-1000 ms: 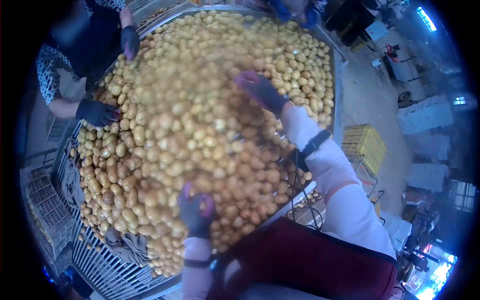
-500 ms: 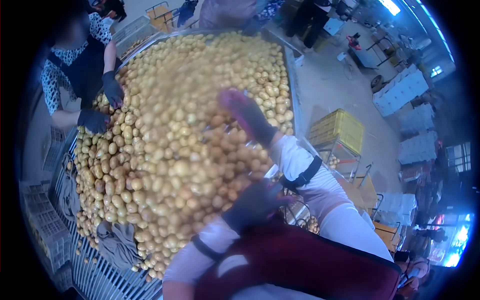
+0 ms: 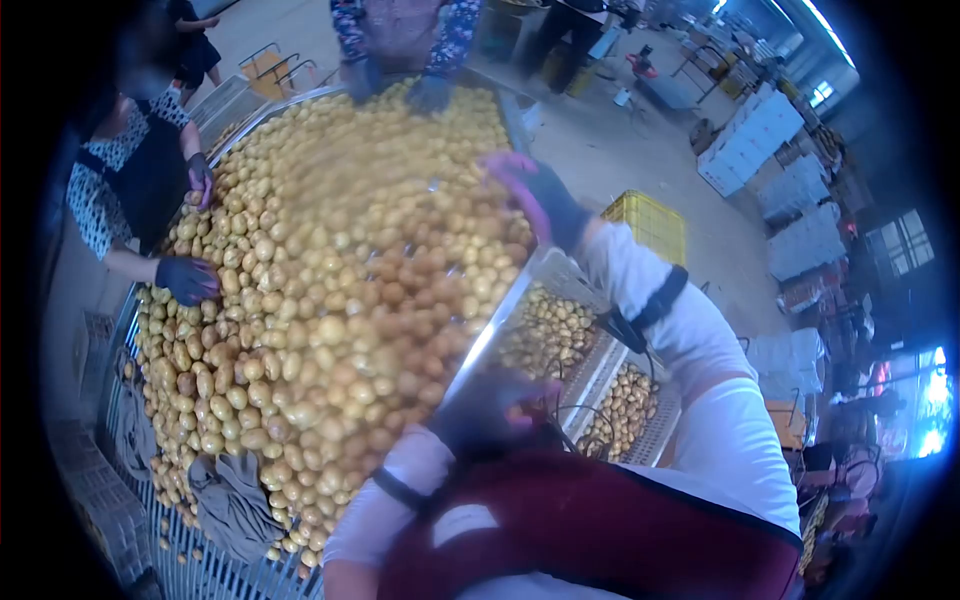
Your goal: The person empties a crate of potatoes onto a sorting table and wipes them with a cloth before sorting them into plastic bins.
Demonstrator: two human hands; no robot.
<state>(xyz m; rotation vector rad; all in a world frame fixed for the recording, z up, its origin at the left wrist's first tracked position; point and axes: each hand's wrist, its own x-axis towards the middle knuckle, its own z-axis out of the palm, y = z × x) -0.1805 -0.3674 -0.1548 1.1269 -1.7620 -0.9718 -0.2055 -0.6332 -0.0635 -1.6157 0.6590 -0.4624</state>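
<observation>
My right hand (image 3: 540,195), in a dark glove with pink-purple fingers, is over the right side of a large heap of round yellow-brown fruit (image 3: 330,300). Its fingers stretch toward the heap with the thumb apart, and no fruit shows in it. Closer to my body, my left hand (image 3: 490,410) in a dark glove hovers by the metal edge (image 3: 490,335) of the sorting table. Motion smears its fingers, and I cannot tell whether they hold a fruit. Below that edge, more fruit (image 3: 625,400) lies in crates beside my maroon apron (image 3: 580,510).
A co-worker's gloved hands (image 3: 188,280) are at the heap's left side; another person's gloved hands (image 3: 430,93) rest at the far end. A grey cloth (image 3: 235,505) lies on the slatted rack (image 3: 190,565). A yellow crate (image 3: 650,225) and stacked white boxes (image 3: 750,140) stand to the right.
My view has shifted, bringing the fruit crates below the edge into sight. My right hand has moved rightward toward the table's edge. The far person's hands now show on the heap.
</observation>
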